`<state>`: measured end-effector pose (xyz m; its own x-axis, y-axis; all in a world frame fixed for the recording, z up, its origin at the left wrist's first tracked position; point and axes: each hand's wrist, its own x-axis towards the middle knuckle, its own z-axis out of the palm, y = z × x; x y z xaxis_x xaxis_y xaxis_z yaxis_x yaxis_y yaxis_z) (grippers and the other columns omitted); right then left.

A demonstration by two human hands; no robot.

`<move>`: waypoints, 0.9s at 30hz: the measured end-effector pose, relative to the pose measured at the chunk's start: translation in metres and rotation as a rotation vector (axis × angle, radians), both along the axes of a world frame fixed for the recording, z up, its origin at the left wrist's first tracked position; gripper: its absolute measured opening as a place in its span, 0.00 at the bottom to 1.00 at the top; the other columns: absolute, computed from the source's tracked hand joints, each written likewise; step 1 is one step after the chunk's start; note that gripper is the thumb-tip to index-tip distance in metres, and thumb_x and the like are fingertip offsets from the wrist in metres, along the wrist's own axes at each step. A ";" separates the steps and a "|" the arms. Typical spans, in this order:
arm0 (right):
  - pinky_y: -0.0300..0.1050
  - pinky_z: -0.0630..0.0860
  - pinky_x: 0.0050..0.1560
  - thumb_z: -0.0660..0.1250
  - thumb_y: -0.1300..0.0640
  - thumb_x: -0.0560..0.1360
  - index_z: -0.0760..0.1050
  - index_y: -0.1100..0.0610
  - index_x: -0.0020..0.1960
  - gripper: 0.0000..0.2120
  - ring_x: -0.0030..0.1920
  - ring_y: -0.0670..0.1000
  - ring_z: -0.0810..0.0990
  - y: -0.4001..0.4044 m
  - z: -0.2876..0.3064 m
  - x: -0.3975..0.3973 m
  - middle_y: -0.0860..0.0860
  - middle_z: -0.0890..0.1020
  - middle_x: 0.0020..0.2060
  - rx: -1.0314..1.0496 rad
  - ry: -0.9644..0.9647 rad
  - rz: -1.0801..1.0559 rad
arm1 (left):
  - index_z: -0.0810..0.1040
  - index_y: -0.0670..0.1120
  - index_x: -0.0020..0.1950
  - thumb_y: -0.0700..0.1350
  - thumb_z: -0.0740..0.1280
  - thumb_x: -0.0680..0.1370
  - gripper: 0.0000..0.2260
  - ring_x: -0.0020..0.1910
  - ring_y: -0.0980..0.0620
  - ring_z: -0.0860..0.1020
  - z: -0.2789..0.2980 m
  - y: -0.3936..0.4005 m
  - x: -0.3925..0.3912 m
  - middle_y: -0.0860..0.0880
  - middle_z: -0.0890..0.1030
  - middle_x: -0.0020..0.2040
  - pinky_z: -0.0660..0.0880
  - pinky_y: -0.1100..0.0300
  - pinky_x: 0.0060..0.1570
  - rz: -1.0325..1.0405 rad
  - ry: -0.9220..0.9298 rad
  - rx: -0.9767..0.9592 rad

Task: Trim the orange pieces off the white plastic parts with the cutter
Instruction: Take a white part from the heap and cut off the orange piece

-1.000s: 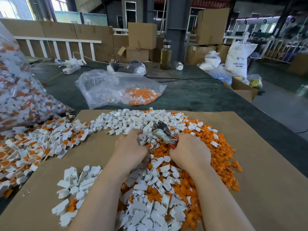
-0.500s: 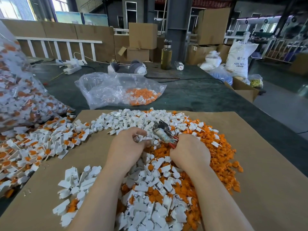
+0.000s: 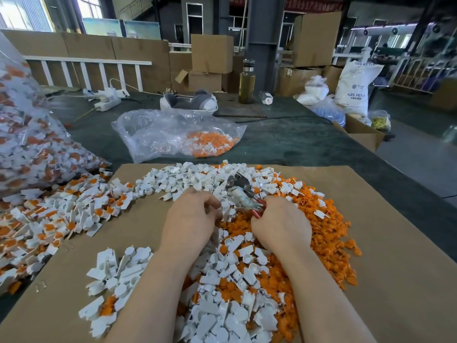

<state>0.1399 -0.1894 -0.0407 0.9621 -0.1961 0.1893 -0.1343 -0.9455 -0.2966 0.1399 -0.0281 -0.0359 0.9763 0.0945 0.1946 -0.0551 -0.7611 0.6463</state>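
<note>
Right hand (image 3: 280, 225) gripping red-handled cutter (image 3: 243, 193), blades pointing away over the heap, left hand (image 3: 191, 220) with fingers curled pinching a white plastic part (image 3: 225, 207) just beside the blades, orange pieces (image 3: 319, 226) piled on cardboard sheet (image 3: 395, 268) covering the counter (image 3: 284, 144).

Over a cardboard sheet (image 3: 385, 243) heaped with white plastic parts (image 3: 222, 315) and orange pieces (image 3: 331, 219), the right hand (image 3: 280, 225) grips a red-handled cutter (image 3: 243, 193); the left hand (image 3: 190, 219) pinches a white part (image 3: 226, 209) beside its blades.
</note>
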 end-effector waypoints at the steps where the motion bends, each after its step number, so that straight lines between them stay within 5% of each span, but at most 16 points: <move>1: 0.38 0.67 0.27 0.65 0.46 0.76 0.71 0.48 0.45 0.06 0.33 0.44 0.72 0.000 0.001 0.000 0.44 0.74 0.37 0.001 -0.014 -0.001 | 0.82 0.55 0.52 0.47 0.72 0.77 0.05 0.42 0.59 0.74 -0.001 0.001 0.000 0.55 0.74 0.51 0.68 0.63 0.44 0.006 0.006 0.012; 4: 0.38 0.66 0.27 0.64 0.47 0.76 0.69 0.48 0.39 0.09 0.32 0.44 0.73 0.000 0.003 -0.001 0.44 0.75 0.34 0.085 -0.049 0.021 | 0.83 0.54 0.52 0.46 0.71 0.77 0.05 0.43 0.56 0.77 0.001 0.002 0.000 0.56 0.79 0.49 0.70 0.62 0.42 0.046 0.007 -0.015; 8: 0.37 0.65 0.28 0.64 0.48 0.77 0.69 0.48 0.37 0.11 0.30 0.44 0.74 0.003 0.006 -0.001 0.45 0.75 0.31 0.345 -0.098 0.114 | 0.79 0.59 0.41 0.47 0.70 0.77 0.08 0.35 0.64 0.77 0.004 -0.001 -0.004 0.63 0.78 0.35 0.67 0.68 0.33 0.079 0.000 -0.129; 12: 0.37 0.65 0.30 0.64 0.51 0.77 0.71 0.49 0.39 0.09 0.30 0.45 0.73 0.006 0.008 0.000 0.47 0.76 0.31 0.512 -0.148 0.172 | 0.79 0.59 0.43 0.49 0.69 0.78 0.06 0.35 0.65 0.77 0.007 -0.002 -0.005 0.62 0.79 0.38 0.66 0.67 0.33 0.088 -0.032 -0.258; 17: 0.33 0.65 0.26 0.66 0.54 0.77 0.72 0.49 0.41 0.07 0.26 0.42 0.71 0.007 0.007 0.001 0.45 0.73 0.29 0.725 -0.150 0.230 | 0.79 0.53 0.51 0.45 0.68 0.80 0.03 0.33 0.58 0.83 0.013 -0.009 -0.007 0.56 0.82 0.41 0.79 0.63 0.34 0.070 -0.035 -0.535; 27: 0.29 0.70 0.32 0.69 0.51 0.77 0.76 0.48 0.49 0.03 0.38 0.36 0.76 0.012 0.010 -0.003 0.41 0.78 0.36 0.690 -0.304 0.281 | 0.83 0.42 0.48 0.34 0.73 0.74 0.05 0.40 0.52 0.86 0.021 -0.011 -0.011 0.47 0.86 0.38 0.81 0.60 0.45 0.057 0.109 -1.051</move>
